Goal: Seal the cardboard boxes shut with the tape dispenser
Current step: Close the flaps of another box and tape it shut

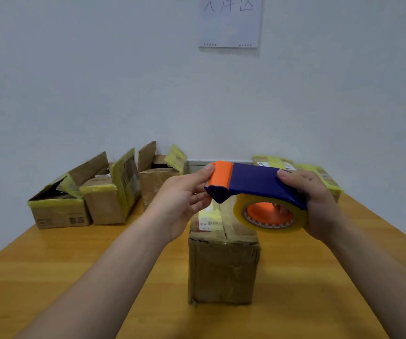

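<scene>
**Status.** The tape dispenser (255,182) is held in the air at centre-right of the frame, directly above the box (224,265) standing at frame centre on the table (74,265). It is not in contact with that box. The box's top flaps are folded down and the centre seam is visible. No fresh strip appears to run from the dispenser to the seam, so sealing of this box is judged not yet started.

**Remaining work.** Three boxes at mid-left (60,209) (114,192) (155,177) stand with flaps raised and remain to be closed and sealed. A flat-topped box (324,177) at mid-right, behind the hand, looks closed; whether it is finished cannot be told.

**Orientation.** The dispenser's long axis runs left to right across the frame, nearly level. The orange cutter end points to frame left. The tape roll (270,216) sits at the right end, slightly lower, with its orange core facing the camera.

**Grip.** The right hand (319,204) is wrapped around the roll end, fingers over the blue body. The left hand (182,199) pinches the orange end, thumb on top and fingers beneath. Whether it holds the loose tape end cannot be told.
</scene>
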A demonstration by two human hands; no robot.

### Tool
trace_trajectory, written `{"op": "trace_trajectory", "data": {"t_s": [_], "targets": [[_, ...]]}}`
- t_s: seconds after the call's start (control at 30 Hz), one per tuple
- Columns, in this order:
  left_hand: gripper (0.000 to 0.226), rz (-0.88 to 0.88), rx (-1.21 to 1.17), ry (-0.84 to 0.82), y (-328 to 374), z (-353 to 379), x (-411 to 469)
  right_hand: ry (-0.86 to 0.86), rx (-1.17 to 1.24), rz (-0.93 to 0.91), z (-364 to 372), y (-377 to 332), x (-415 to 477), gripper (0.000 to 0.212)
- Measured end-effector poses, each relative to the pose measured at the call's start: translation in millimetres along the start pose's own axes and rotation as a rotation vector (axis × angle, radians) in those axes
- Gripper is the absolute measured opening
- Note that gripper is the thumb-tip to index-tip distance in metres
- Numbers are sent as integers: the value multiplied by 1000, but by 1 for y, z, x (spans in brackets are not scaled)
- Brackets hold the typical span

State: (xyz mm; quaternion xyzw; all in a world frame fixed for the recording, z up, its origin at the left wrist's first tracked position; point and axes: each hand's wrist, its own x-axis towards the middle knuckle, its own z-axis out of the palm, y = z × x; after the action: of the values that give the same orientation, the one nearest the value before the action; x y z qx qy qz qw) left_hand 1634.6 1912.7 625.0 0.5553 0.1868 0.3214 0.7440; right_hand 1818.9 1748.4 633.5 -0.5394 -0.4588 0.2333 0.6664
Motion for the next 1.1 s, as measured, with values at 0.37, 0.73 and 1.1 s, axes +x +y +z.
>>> {"op": "trace_trajectory", "data": {"t_s": [0.37, 0.73, 1.1], "targets": [[64, -213, -733, -243, -20, 17, -33, -91, 79, -12, 6, -12, -8, 49], [37, -145, -198, -113, -2, -20, -30, -116, 21, 26, 1, -22, -14, 27], [11, -140, 263, -45, 13, -21, -26, -189, -83, 99, -2, -24, -11, 31]]}}
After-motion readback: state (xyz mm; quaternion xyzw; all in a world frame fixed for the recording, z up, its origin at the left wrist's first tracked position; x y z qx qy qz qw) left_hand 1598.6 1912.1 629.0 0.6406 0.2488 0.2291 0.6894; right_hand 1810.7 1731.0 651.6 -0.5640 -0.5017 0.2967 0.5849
